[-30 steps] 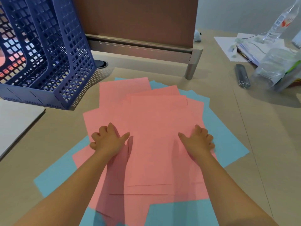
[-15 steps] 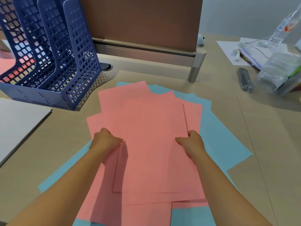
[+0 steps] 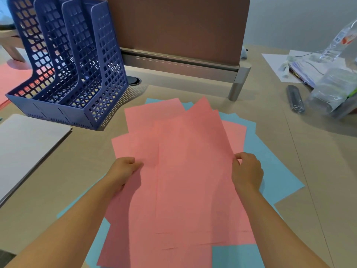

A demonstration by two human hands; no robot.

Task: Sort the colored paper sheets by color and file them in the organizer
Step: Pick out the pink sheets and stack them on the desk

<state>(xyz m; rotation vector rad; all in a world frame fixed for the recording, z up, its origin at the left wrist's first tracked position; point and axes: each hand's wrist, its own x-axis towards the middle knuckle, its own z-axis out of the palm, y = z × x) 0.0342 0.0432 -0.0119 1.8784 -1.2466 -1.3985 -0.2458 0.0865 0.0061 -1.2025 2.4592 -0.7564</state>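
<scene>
- Both hands are gripping the pink sheets (image 3: 185, 171): my left hand (image 3: 123, 171) is pinching their left edge, my right hand (image 3: 247, 171) their right edge.
- Pink sheets are lying fanned over blue sheets (image 3: 270, 167) on the desk (image 3: 318, 190).
- Organizer (image 3: 77, 74) is standing at far left.

Pink sheets (image 3: 185, 171) lie over light blue sheets (image 3: 274, 171) on a beige desk (image 3: 309, 190). Far left, the organizer (image 3: 77, 74) is dark blue lattice plastic; the partition (image 3: 177, 26) is brown.
</scene>
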